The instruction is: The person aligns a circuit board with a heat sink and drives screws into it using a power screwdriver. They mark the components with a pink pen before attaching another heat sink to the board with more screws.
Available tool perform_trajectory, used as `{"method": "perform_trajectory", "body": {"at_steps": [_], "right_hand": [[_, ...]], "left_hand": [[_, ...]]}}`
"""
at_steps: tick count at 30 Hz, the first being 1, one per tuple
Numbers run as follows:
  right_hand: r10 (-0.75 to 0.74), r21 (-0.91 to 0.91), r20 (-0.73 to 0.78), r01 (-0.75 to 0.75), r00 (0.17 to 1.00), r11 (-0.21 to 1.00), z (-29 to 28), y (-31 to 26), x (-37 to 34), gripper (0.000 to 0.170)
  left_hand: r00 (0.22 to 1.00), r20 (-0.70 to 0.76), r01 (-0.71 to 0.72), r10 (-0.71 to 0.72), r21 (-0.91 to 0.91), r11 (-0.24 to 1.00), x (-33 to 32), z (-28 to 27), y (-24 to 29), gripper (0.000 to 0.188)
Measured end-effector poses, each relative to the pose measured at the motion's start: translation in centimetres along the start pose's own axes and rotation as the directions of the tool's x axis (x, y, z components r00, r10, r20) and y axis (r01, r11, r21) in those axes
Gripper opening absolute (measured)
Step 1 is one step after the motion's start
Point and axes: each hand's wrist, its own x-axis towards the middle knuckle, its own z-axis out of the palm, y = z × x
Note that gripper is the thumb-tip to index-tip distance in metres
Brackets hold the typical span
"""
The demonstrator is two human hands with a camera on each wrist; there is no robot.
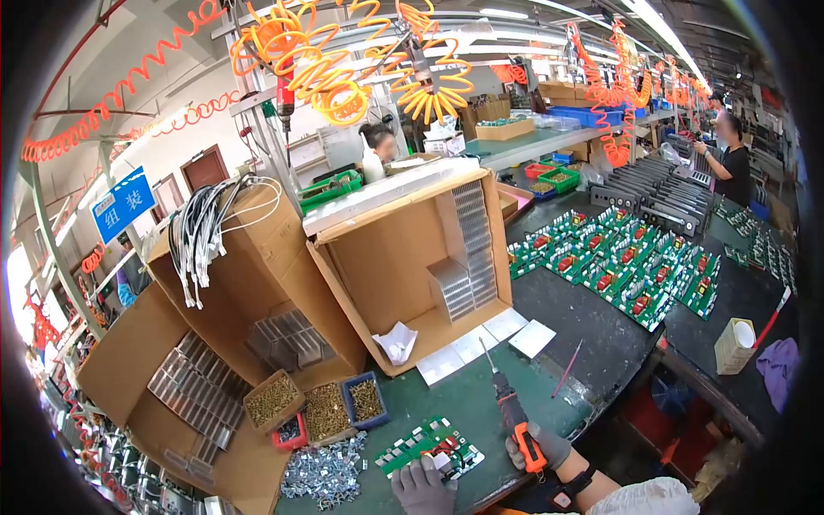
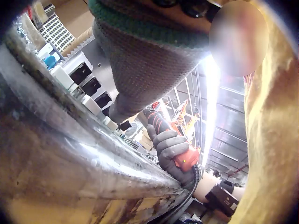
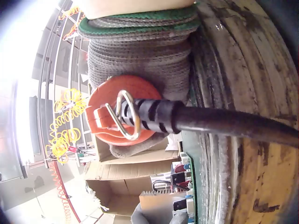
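My left hand [image 1: 425,487], in a grey glove, is at the near edge of a green circuit board [image 1: 412,446] on the bench. Its thumb and fingers show on either side of a grey metal heat sink [image 2: 99,60] with a toothed edge, which they grip against the board. Black components [image 2: 81,73] stand in a row along that board. My right hand [image 1: 556,447], also gloved, grips an orange and black electric screwdriver [image 1: 512,414] right of the board. The driver's bit points away from me; a black cord [image 3: 224,122] leaves its rear end.
Bins of brass-coloured screws [image 1: 326,412] and a pile of small metal parts [image 1: 322,472] lie left of the board. Cardboard boxes [image 1: 378,257] with finned metal pieces stand behind. Many circuit boards [image 1: 635,266] cover the right bench. White cards [image 1: 468,348] lie before the box.
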Motion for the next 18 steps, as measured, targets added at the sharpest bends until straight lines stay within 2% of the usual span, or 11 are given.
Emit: {"method": "perform_trajectory", "body": {"at_steps": [2, 18], "right_hand": [[0.002, 0.001, 0.001, -0.002, 1.000, 1.000, 0.21, 0.10, -0.08, 0.065], [-0.018, 0.005, -0.001, 0.018, 1.000, 1.000, -0.28, 0.18, 0.22, 0.057]], "left_hand": [[0.999, -0.046, -0.013, 0.013, 0.009, 1.000, -0.08, -0.15, 0.04, 0.075], [0.999, 0.030, -0.018, 0.018, -0.009, 1.000, -0.10, -0.12, -0.14, 0.075]]}}
